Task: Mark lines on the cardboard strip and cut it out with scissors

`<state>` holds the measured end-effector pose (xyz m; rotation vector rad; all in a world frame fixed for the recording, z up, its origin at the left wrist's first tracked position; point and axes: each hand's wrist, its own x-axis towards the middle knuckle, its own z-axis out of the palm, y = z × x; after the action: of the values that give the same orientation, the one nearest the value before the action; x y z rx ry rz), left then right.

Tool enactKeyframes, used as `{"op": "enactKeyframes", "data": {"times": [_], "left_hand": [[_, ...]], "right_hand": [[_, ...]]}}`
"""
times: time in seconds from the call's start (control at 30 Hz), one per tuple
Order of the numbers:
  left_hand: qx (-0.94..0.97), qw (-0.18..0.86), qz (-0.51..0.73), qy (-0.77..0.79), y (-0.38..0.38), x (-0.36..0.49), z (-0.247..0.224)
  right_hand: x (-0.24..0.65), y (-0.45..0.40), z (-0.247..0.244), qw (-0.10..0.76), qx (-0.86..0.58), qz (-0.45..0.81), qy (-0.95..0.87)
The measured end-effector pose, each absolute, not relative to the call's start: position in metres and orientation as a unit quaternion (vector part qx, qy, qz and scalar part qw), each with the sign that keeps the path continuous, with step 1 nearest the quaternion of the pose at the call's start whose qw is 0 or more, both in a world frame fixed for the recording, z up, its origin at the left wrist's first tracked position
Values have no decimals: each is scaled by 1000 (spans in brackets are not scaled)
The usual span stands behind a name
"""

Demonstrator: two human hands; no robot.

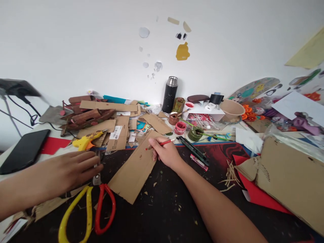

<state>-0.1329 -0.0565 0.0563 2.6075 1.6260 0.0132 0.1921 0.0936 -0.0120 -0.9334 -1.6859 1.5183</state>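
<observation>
My right hand (165,153) is closed around a red pencil (164,143), its tip pointing left over a long strip of brown cardboard (134,172). The strip lies slanted on the dark mat beneath that hand. On the left, my left hand (76,168) reaches across the blades of a pair of scissors (97,179), its fingers stretched out and its thumb hidden. The scissors' yellow and red handles point towards me. Whether the left fingers touch the blades I cannot tell.
A black phone (25,150), a yellow glue gun (87,140) and cardboard scraps (118,133) lie on the left. Behind stand a black flask (170,96) and paint jars (180,127). A dark green cutter (193,148) lies right of the strip; a large cardboard piece (291,179) is far right.
</observation>
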Motion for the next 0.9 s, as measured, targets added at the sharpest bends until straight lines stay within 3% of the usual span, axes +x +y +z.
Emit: {"op": "enactKeyframes", "data": {"times": [0.3,0.5,0.67,0.9], "left_hand": [[843,-7,-5,537,-32,-118,55],[861,90,50,499,-33,-80,24],[858,146,30,492,-54,-58,32],[886,167,21,432,-89,-17,25]], "right_hand": [[192,94,-10,335,-351,603,-633],[194,98,-12,363,-363,590,-623],[194,102,-15,377,-368,581,-620],[195,99,-12,367,-384,577,-620]]}}
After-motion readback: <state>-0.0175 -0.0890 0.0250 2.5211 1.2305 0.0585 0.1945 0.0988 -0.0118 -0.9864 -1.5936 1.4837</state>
